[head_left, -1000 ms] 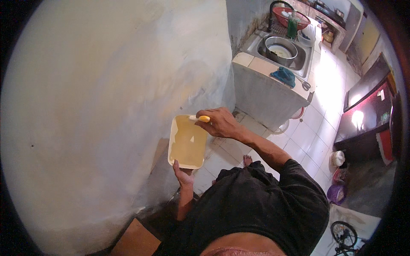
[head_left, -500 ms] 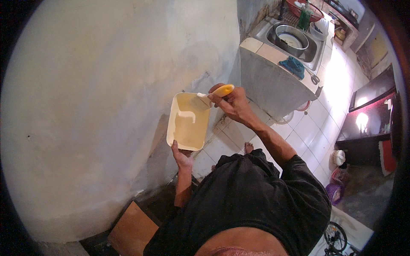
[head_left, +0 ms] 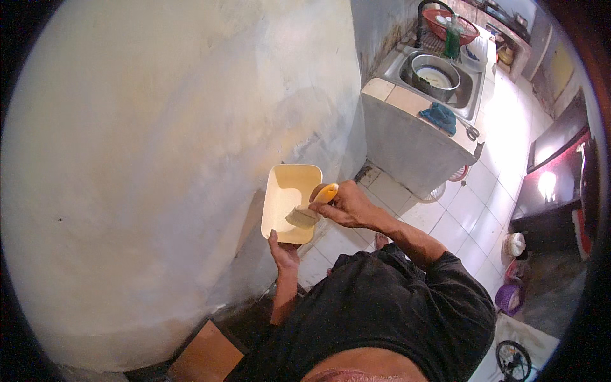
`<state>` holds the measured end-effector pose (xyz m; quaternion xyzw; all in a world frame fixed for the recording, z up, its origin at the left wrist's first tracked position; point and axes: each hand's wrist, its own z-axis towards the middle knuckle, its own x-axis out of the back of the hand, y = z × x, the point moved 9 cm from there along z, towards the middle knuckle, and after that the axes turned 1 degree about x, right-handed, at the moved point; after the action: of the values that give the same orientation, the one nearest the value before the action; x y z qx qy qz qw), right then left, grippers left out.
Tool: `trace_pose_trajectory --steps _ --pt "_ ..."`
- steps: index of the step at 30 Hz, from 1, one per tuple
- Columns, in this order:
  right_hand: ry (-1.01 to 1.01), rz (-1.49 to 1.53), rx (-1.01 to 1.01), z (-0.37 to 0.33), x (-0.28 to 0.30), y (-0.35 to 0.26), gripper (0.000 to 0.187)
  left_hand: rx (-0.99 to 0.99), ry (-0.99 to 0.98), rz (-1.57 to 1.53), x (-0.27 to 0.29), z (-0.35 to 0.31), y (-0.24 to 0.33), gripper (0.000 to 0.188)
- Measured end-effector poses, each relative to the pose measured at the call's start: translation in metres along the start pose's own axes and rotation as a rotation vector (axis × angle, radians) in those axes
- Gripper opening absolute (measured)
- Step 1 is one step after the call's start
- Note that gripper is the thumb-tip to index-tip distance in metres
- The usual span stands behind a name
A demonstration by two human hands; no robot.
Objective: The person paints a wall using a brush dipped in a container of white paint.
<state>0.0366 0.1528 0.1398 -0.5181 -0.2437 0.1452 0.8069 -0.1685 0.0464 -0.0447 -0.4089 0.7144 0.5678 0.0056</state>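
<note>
My left hand (head_left: 284, 256) holds a cream-yellow rectangular plastic tub (head_left: 272, 202) at its near end, thumb over the rim and fingers underneath. A smooth pale layer, perhaps paint, shows on the tub's bottom. My right hand (head_left: 349, 205) is closed around a paintbrush (head_left: 327, 193) with a yellow handle. The wide, whitish bristle end lies inside the tub, low and toward its right side. I cannot tell how firmly the bristles press on the bottom. A patchy cream wall (head_left: 159, 159) rises just left of the tub.
Ahead to the right, a tiled counter (head_left: 407, 100) carries a metal sink with a round pan (head_left: 435, 76), a teal cloth (head_left: 438, 118), scissors (head_left: 471, 132) and a red basket (head_left: 433, 22). White floor tiles (head_left: 471, 219) run below. A brown board (head_left: 205, 354) leans at the lower left.
The brush has moved from the tub's far right rim down into its near right part. The tub and both hands sit lower in the picture; the view has shifted slightly too.
</note>
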Motion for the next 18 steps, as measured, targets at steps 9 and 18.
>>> trace_pose_trajectory --steps 9,18 --pt "0.603 0.615 -0.146 0.027 0.073 0.056 0.023 -0.012 -0.012 0.046 0.008 -0.008 0.005 0.065" --pt "0.856 0.958 0.345 0.143 0.112 0.002 0.018 -0.108 0.043 0.031 0.031 -0.025 0.02 0.069"
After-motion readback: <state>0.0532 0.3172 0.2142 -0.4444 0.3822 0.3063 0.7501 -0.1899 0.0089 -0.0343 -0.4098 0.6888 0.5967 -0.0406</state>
